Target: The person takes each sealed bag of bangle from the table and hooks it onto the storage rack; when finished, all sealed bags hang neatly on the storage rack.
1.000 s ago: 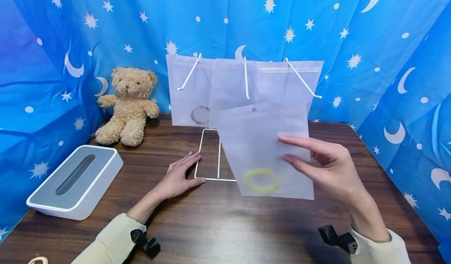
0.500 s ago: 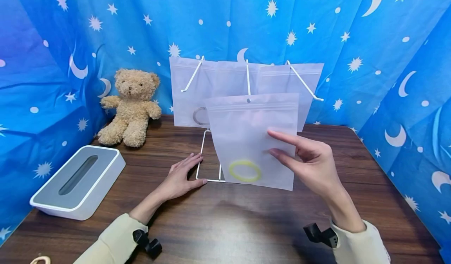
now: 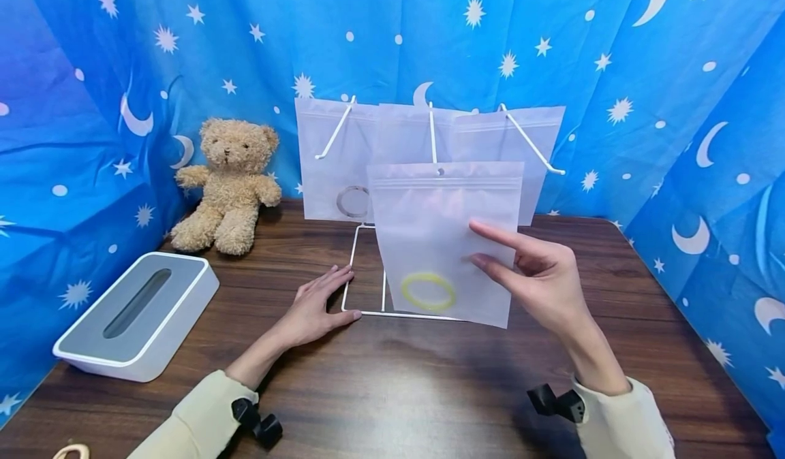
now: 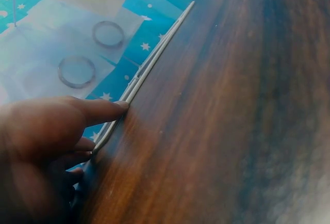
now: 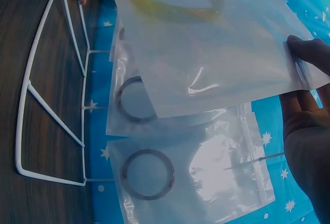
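My right hand (image 3: pixel 555 275) pinches a frosted zip bag (image 3: pixel 423 234) by its right side, between thumb and fingers. Inside the bag, near the bottom, lies a yellow ring (image 3: pixel 429 306). The bag's punched hole overlaps the front end of the middle hook (image 3: pixel 432 132) on a white wire rack (image 3: pixel 405 315). Behind it hang more frosted bags, one on the left hook (image 3: pixel 331 129), one on the right hook (image 3: pixel 530 139). Dark rings show through two of them in the right wrist view. With fingers extended, my left hand (image 3: pixel 315 312) rests on the rack's front left base corner, thumb on the wire.
A teddy bear (image 3: pixel 227 173) sits at the back left. Nearer stands a white tissue box (image 3: pixel 135 316) with a grey top. Part of a beige loop (image 3: pixel 70 451) shows at the bottom left edge. A blue star-patterned cloth (image 3: pixel 392 9) surrounds the table.
My right hand has carried the bag left and slightly up, bringing its hole to the middle hook's end; in the last half second it shifted only slightly. My left hand stays on the rack.
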